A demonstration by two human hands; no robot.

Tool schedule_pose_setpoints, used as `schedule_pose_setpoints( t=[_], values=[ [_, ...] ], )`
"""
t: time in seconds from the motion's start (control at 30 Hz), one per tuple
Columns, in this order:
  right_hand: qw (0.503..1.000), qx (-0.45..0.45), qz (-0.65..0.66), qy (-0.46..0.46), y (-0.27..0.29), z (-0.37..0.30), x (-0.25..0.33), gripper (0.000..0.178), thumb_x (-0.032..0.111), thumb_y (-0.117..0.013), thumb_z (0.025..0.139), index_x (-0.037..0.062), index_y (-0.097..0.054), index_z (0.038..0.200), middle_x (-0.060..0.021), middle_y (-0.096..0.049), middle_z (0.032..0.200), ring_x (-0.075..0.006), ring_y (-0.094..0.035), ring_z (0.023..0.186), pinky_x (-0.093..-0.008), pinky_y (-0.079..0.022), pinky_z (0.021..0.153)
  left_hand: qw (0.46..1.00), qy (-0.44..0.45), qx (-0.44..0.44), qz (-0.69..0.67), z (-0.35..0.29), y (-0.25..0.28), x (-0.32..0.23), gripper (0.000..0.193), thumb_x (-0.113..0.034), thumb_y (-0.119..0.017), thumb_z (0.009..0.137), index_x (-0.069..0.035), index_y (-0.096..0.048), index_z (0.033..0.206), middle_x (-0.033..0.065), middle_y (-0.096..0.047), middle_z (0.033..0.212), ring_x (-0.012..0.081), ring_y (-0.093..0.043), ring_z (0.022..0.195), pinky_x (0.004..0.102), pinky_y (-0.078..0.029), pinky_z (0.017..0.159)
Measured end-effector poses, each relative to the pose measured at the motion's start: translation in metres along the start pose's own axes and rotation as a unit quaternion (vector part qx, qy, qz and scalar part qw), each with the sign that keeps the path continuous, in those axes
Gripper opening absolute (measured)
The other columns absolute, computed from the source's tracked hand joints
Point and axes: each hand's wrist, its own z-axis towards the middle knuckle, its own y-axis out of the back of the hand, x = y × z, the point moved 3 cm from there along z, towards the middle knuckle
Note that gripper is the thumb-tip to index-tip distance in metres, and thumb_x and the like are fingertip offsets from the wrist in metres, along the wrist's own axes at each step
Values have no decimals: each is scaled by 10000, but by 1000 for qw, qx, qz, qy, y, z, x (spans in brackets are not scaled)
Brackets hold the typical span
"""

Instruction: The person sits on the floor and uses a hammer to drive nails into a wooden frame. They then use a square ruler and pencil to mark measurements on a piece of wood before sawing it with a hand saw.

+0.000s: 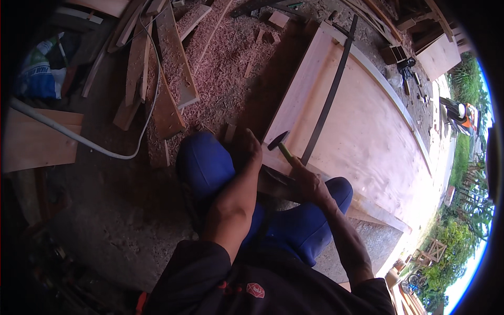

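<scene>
My right hand (pixel 308 181) is closed round the green handle of a hammer (pixel 285 149). The hammer's dark head is over the near left corner of a wooden frame (pixel 290 116) with a pale plywood panel (pixel 357 121) set inside it. At the outer side of that same corner is my left hand (pixel 251 143), in shadow; its fingers are too dark to make out. A long dark strip (pixel 334 86) lies lengthwise across the panel and passes just beyond the hammer. My knees are bent on either side of the frame's near end.
Several loose boards (pixel 168 52) lie at the far left, with heaps of wood shavings (pixel 226 58) beside them. A grey cable (pixel 126 156) curves over the floor at left. Farther left are a plywood piece (pixel 39 139) and a blue-and-white sack (pixel 42 76). A motorcycle (pixel 464 115) stands outside at right.
</scene>
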Motion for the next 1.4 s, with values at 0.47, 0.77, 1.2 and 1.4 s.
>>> schedule_pose_setpoints(
  t=[0.47, 0.77, 1.2, 1.4],
  values=[
    [947, -304, 95, 33, -13, -18, -53, 416, 148, -567, 1011, 53, -511, 1412, -123, -639, 795, -192, -610, 647, -356, -493, 601, 931, -46, 336, -136, 80, -65, 21, 447, -377, -632, 998, 23, -699, 1187, 17, -700, 1004, 82, -567, 920, 287, -483, 792],
    [963, -213, 132, 102, -31, -39, -59, 340, 50, -534, 991, 45, -457, 1322, -239, -637, 929, -444, -673, 858, -496, -524, 710, 958, -4, 284, 35, 68, -52, 35, 745, -615, -664, 888, 84, -697, 1146, 173, -711, 1157, 281, -674, 1062, 388, -515, 921],
    [991, -66, 93, 68, -61, -47, -56, 679, 21, -478, 974, 109, -202, 1589, -349, -649, 1026, -535, -638, 921, -576, -505, 731, 941, -145, 302, 54, 61, -80, -14, 865, -726, -557, 884, 98, -677, 1118, 276, -702, 1111, 316, -681, 1075, 424, -524, 894],
    [993, 6, 108, 41, -52, -43, -42, 655, 39, -471, 989, 126, -221, 1588, -342, -648, 1046, -524, -642, 932, -559, -514, 762, 948, -128, 266, -118, 71, -116, -7, 681, -640, -519, 961, -26, -700, 1191, 181, -739, 1112, 265, -680, 1101, 394, -502, 948]
  ],
)
